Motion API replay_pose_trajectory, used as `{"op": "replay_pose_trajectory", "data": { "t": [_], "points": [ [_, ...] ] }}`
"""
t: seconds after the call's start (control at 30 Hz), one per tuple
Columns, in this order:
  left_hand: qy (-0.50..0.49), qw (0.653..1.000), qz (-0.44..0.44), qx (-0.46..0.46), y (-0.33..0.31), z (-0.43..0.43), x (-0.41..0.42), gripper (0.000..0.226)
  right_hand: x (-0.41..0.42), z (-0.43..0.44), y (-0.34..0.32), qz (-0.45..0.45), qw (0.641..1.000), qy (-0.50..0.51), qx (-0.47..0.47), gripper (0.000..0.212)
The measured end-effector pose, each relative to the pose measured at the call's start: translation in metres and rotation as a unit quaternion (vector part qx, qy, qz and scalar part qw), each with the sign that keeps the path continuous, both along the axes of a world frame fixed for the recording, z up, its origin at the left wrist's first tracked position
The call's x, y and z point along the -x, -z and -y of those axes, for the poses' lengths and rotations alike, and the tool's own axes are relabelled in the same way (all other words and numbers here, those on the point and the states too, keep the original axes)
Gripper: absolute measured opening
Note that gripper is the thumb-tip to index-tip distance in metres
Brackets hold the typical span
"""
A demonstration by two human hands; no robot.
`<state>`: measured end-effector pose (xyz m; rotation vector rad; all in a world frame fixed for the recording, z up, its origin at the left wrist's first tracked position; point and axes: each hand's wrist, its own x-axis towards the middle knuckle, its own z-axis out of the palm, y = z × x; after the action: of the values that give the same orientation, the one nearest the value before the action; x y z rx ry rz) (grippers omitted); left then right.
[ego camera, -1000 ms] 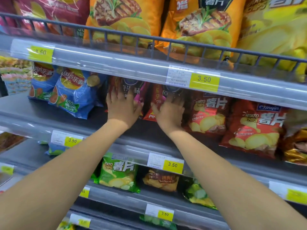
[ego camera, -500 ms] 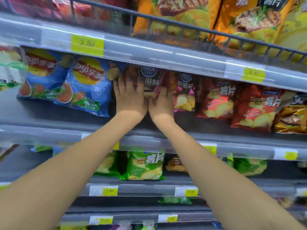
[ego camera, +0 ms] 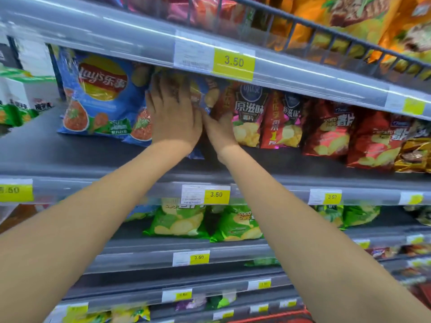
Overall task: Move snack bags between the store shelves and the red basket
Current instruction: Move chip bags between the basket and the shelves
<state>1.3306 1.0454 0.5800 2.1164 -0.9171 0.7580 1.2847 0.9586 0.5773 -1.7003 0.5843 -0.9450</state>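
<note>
On the middle shelf (ego camera: 70, 157), my left hand (ego camera: 172, 115) lies flat, fingers straight, on a blue Lay's chip bag (ego camera: 207, 99). My right hand (ego camera: 220, 132) sits right beside it, thumb side against the left hand, fingers reaching into the gap between that blue bag and a dark pink chip bag (ego camera: 249, 117). Its fingertips are hidden. Another blue Lay's bag (ego camera: 98, 96) stands to the left. A red edge (ego camera: 268, 319) shows at the bottom of the frame; I cannot tell if it is the basket.
Red chip bags (ego camera: 326, 131) and a gold bag (ego camera: 415, 157) fill the shelf to the right. Orange bags (ego camera: 349, 17) stand behind a wire rail on the shelf above. Green chip bags (ego camera: 179, 224) lie on the shelf below. Yellow 3.50 price tags (ego camera: 233, 61) line the shelf edges.
Both hands have slid left along the shelf, from the dark pink bags onto the blue Lay's bag, and have come together. The view has shifted left and closer.
</note>
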Motion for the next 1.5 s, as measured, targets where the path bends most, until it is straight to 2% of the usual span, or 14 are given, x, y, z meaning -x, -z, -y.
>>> {"op": "replay_pose_trajectory", "data": {
  "t": [0.07, 0.17, 0.3, 0.4, 0.43, 0.47, 0.53, 0.6, 0.73, 0.87, 1.1, 1.27, 1.43, 1.5],
  "points": [
    [0.000, 1.000, 0.012, 0.013, 0.000, -0.008, -0.013, 0.065, -0.007, -0.007, 0.001, -0.039, 0.998, -0.022, 0.043, 0.055],
    [-0.010, 0.999, 0.027, 0.031, -0.003, -0.024, -0.033, 0.068, -0.008, -0.013, -0.003, -0.021, 0.997, -0.055, 0.050, 0.028],
    [-0.036, 0.997, 0.045, 0.043, -0.004, -0.046, -0.071, 0.063, 0.002, 0.003, -0.022, -0.043, 0.994, -0.060, 0.081, 0.036],
    [-0.071, 0.997, 0.020, -0.009, 0.002, -0.057, -0.096, 0.070, 0.003, 0.006, -0.030, -0.060, 0.996, -0.004, 0.065, 0.032],
    [-0.082, 0.996, 0.013, -0.018, 0.005, -0.059, -0.101, 0.072, -0.002, 0.005, -0.027, -0.043, 0.997, 0.016, 0.058, 0.038],
    [-0.091, 0.996, 0.007, -0.018, 0.008, -0.060, -0.103, 0.071, -0.009, -0.001, -0.022, -0.030, 0.997, 0.028, 0.065, 0.059],
    [-0.097, 0.995, -0.014, -0.001, 0.011, -0.060, -0.101, 0.066, -0.027, -0.013, -0.008, -0.027, 0.995, 0.054, 0.077, 0.126],
    [-0.097, 0.994, -0.036, 0.022, 0.010, -0.057, -0.098, 0.059, -0.042, -0.014, 0.004, -0.046, 0.990, 0.083, 0.109, 0.144],
    [-0.095, 0.994, -0.047, 0.034, 0.010, -0.046, -0.101, 0.052, -0.042, -0.007, 0.001, -0.078, 0.971, 0.073, 0.212, 0.127],
    [-0.113, 0.989, -0.072, 0.054, 0.013, -0.033, -0.098, 0.049, -0.044, 0.004, 0.004, -0.077, 0.961, 0.063, 0.258, 0.117],
    [-0.120, 0.988, -0.092, 0.015, 0.009, -0.032, -0.099, 0.053, -0.049, 0.006, 0.000, -0.150, 0.954, 0.068, 0.250, 0.121],
    [-0.123, 0.988, -0.086, 0.016, -0.002, -0.036, -0.080, 0.060, -0.030, 0.005, -0.016, -0.235, 0.929, 0.046, 0.282, 0.115],
    [-0.098, 0.993, -0.058, -0.013, -0.014, -0.009, -0.017, 0.067, 0.020, 0.010, -0.020, -0.205, 0.900, 0.151, 0.354, 0.089],
    [-0.096, 0.992, -0.067, -0.037, -0.016, 0.010, 0.012, 0.069, 0.050, 0.026, -0.017, -0.192, 0.901, 0.197, 0.336, 0.079]
  ]
}}
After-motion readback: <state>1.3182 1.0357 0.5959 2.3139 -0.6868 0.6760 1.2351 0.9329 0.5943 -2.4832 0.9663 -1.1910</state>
